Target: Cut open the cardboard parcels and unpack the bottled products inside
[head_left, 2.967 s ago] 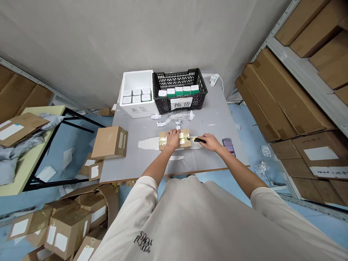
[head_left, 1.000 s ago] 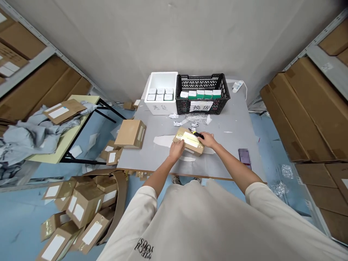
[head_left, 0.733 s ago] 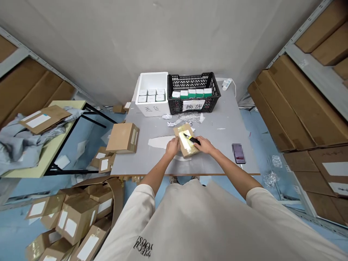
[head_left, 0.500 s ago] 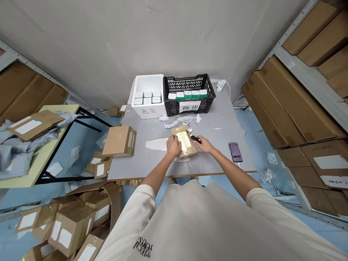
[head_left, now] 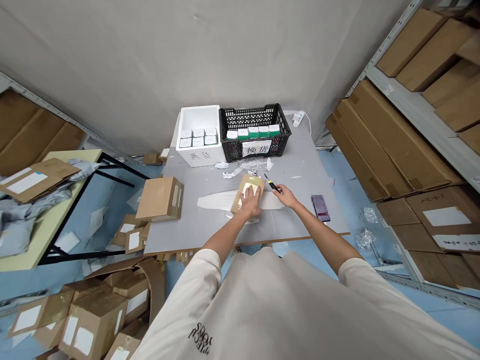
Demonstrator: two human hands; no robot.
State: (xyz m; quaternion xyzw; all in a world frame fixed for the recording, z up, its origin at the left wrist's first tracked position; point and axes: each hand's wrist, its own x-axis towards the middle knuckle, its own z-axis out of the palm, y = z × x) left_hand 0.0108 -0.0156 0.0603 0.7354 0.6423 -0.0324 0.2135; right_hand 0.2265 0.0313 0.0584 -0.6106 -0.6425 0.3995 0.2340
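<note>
A small taped cardboard box (head_left: 240,198) with a white label lies on the table, tilted a little to the right. My left hand (head_left: 251,202) rests on its top, fingers spread over the label and partly covering it. To the right of the box, my right hand (head_left: 286,195) is closed around a black and yellow utility knife (head_left: 273,185). The blade points up and left, apart from the box. A white worn strip (head_left: 213,200) on the tabletop runs beneath the box on both sides.
Behind stand a white foam box (head_left: 198,156) and a black plastic crate (head_left: 279,145), both with small white boxes inside. A bigger carton (head_left: 154,199) is at left, a phone (head_left: 320,208) at right. Crumpled plastic wrap (head_left: 252,164) lies before the crate. Shelves of cartons flank the table.
The small box has turned clockwise and shifted slightly left. My left hand has moved from its left side onto its top. The knife has come away from the box to its right.
</note>
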